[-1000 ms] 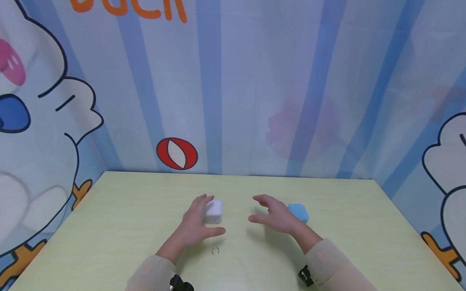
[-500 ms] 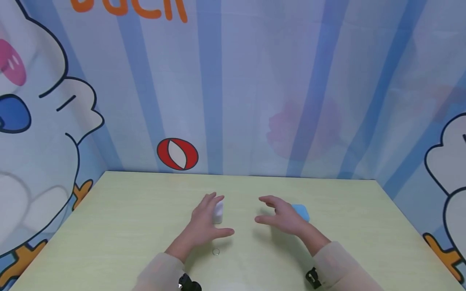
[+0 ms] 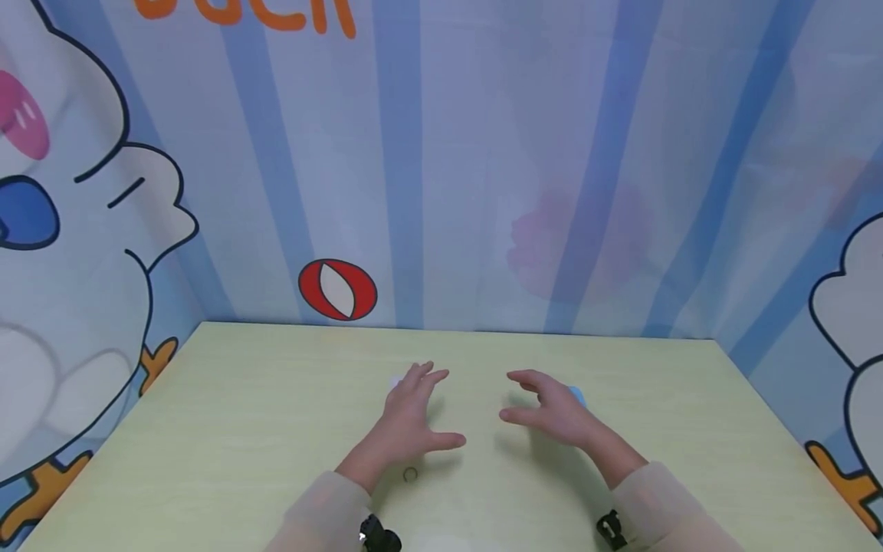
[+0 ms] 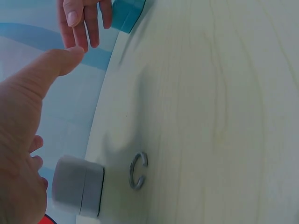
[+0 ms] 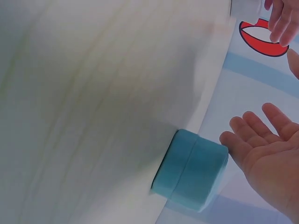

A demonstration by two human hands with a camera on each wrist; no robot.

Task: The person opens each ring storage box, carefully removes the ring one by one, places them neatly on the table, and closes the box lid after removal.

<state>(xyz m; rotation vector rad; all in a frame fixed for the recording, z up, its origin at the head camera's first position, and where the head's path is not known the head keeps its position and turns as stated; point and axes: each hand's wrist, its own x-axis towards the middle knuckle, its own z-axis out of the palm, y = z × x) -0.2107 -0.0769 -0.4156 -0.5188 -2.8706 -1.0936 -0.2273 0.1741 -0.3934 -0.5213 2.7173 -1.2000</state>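
Observation:
My left hand is held over the middle of the table with fingers spread and thumb out, holding nothing. Behind it in the head view, a pale lavender box with rounded corners is mostly hidden. A small metal ring with a gap in it lies on the table, close to my left wrist in the head view. My right hand, also empty, hovers with loosely bent fingers and the thumb apart, facing the left. It covers most of a blue rounded box, whose lid seam shows in the right wrist view.
The pale wooden table reaches back to a blue striped cloth backdrop printed with cartoon figures and a red ball shape. Black wrist devices sit at both sleeves.
Both hands have drifted right in the head view. My left hand now hides most of the lavender box, and my right hand covers more of the blue one. The ring stays in place.

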